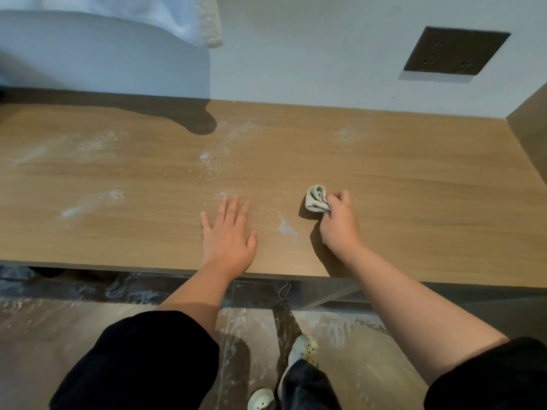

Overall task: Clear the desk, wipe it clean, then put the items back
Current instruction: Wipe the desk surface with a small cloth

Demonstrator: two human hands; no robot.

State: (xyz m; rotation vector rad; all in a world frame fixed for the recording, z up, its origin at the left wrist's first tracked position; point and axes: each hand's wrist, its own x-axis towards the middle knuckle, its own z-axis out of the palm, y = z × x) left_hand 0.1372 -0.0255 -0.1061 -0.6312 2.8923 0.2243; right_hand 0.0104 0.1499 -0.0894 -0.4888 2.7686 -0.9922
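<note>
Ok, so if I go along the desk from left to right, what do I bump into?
powder smear → left hand, flat on the wood → small powder streak → crumpled cloth → right hand, its fingers pinching the cloth.

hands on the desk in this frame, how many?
2. The left hand lies flat near the front edge of the desk, centre. The right hand, to its right, grips a bunched cloth on the desk.
</note>
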